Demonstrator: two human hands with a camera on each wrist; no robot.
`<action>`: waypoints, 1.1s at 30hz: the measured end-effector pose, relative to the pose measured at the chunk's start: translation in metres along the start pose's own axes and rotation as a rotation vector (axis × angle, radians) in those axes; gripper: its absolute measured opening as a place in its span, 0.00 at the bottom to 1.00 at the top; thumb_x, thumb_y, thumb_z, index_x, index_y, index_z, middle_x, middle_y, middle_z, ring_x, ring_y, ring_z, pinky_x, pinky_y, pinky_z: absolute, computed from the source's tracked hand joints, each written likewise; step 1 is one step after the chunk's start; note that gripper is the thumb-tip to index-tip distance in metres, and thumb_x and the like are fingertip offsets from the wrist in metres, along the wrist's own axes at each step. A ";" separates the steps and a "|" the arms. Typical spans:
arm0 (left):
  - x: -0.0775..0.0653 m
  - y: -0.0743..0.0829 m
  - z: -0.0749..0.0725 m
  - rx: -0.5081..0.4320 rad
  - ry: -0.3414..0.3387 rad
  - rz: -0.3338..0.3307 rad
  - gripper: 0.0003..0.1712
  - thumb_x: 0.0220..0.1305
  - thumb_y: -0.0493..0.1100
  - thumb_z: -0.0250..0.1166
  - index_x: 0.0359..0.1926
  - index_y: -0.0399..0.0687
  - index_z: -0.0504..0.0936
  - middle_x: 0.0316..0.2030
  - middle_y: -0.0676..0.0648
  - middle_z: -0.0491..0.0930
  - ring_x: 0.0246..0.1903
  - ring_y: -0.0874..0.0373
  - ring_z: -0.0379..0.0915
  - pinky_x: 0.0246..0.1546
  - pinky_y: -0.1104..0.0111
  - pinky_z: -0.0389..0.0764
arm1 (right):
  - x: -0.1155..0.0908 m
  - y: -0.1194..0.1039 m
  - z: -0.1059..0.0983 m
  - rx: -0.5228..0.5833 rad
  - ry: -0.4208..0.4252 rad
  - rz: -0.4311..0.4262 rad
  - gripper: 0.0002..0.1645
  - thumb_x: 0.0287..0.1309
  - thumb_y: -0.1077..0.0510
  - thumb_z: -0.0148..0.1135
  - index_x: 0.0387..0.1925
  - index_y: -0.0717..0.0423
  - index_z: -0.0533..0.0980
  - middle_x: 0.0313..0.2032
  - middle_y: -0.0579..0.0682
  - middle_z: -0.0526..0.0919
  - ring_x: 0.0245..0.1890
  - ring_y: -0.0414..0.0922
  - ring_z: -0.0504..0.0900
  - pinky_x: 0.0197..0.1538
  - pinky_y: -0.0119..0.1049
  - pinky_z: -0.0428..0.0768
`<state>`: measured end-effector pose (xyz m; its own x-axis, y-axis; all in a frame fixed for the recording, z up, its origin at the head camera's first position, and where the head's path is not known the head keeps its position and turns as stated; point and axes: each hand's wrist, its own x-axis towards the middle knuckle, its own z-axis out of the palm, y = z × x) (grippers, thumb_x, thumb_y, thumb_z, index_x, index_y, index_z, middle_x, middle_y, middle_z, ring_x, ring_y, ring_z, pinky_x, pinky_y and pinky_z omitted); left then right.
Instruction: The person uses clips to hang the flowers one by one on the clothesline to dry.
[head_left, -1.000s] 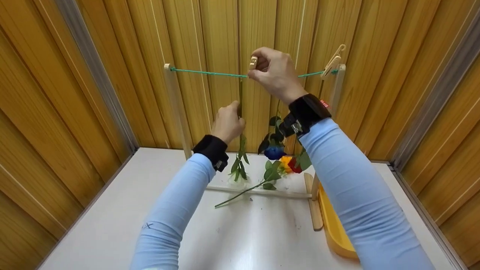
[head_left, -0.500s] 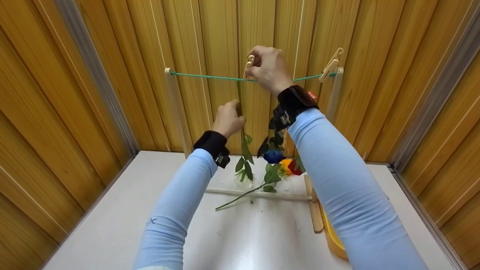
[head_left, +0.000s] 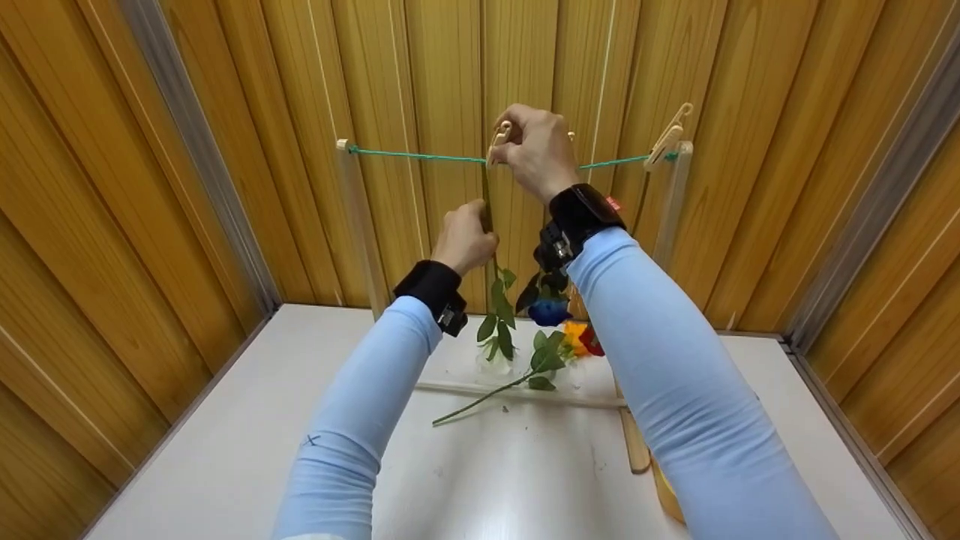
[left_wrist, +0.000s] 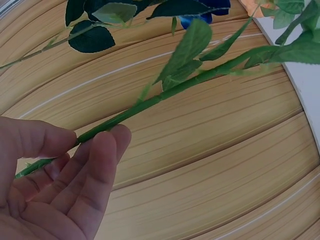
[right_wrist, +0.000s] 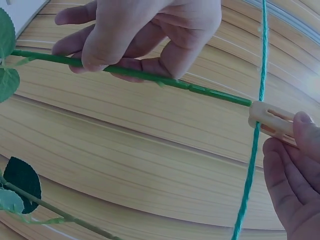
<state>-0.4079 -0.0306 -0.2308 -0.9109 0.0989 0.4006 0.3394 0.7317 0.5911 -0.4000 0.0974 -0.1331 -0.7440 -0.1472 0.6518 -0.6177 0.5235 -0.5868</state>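
Observation:
My left hand [head_left: 466,238] pinches the green stem [left_wrist: 125,114] of a white flower [head_left: 496,361] that hangs head down. Above it, my right hand [head_left: 538,150] holds a beige clothespin [right_wrist: 272,120] between thumb and fingers. In the right wrist view the clothespin's tip sits over the green cord [right_wrist: 261,65], and the stem's end meets that tip. Whether the stem is between the prongs I cannot tell. A blue flower [head_left: 550,311] hangs head down just right of the white one, its upper stem partly hidden by my right arm.
The cord runs between two posts [head_left: 360,232]. Another clothespin [head_left: 664,148] grips it near the right post. Red [head_left: 591,342] and orange [head_left: 574,337] flowers show behind my right arm. A leafy stem [head_left: 480,401] lies across the base bar. A yellow tray [head_left: 666,491] is mostly hidden.
My right hand has brought the clothespin slightly left and down onto the cord at the stem's end. My left hand stays on the stem; the white flower has swung slightly right.

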 end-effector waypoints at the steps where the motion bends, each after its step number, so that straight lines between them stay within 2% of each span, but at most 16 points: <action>1: 0.000 0.000 0.000 0.001 0.004 0.007 0.10 0.61 0.32 0.58 0.45 0.40 0.75 0.37 0.43 0.79 0.33 0.54 0.72 0.32 0.67 0.71 | 0.000 0.000 0.001 -0.008 0.000 0.001 0.09 0.56 0.68 0.65 0.40 0.62 0.79 0.33 0.48 0.82 0.35 0.41 0.80 0.40 0.29 0.78; 6: 0.000 -0.001 -0.001 -0.011 0.008 0.018 0.08 0.60 0.31 0.58 0.41 0.41 0.75 0.33 0.45 0.79 0.31 0.54 0.73 0.30 0.68 0.72 | -0.001 0.002 0.004 -0.041 -0.004 0.009 0.11 0.55 0.66 0.67 0.42 0.60 0.80 0.37 0.52 0.84 0.36 0.42 0.80 0.42 0.30 0.77; 16: 0.000 0.001 0.000 -0.031 -0.016 0.006 0.13 0.61 0.31 0.58 0.47 0.41 0.76 0.41 0.42 0.81 0.35 0.53 0.76 0.35 0.65 0.77 | -0.002 0.005 0.006 -0.125 -0.016 0.045 0.09 0.56 0.62 0.68 0.39 0.58 0.80 0.36 0.50 0.84 0.36 0.42 0.78 0.39 0.30 0.74; 24: 0.001 0.000 0.002 -0.025 -0.024 0.018 0.13 0.61 0.31 0.57 0.47 0.41 0.76 0.39 0.42 0.82 0.33 0.53 0.76 0.32 0.66 0.76 | -0.002 0.007 0.004 -0.149 -0.043 0.060 0.05 0.58 0.62 0.66 0.37 0.58 0.79 0.35 0.50 0.83 0.36 0.42 0.78 0.38 0.30 0.71; 33: 0.001 -0.001 0.002 -0.046 -0.027 0.003 0.09 0.64 0.36 0.58 0.45 0.39 0.78 0.38 0.43 0.81 0.33 0.54 0.74 0.32 0.66 0.74 | 0.000 0.005 0.003 -0.177 -0.089 0.057 0.08 0.60 0.58 0.65 0.40 0.57 0.78 0.39 0.50 0.83 0.41 0.42 0.80 0.45 0.33 0.76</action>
<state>-0.4094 -0.0298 -0.2321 -0.9154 0.1196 0.3844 0.3525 0.6993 0.6219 -0.4037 0.0977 -0.1378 -0.8009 -0.1821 0.5705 -0.5251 0.6716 -0.5227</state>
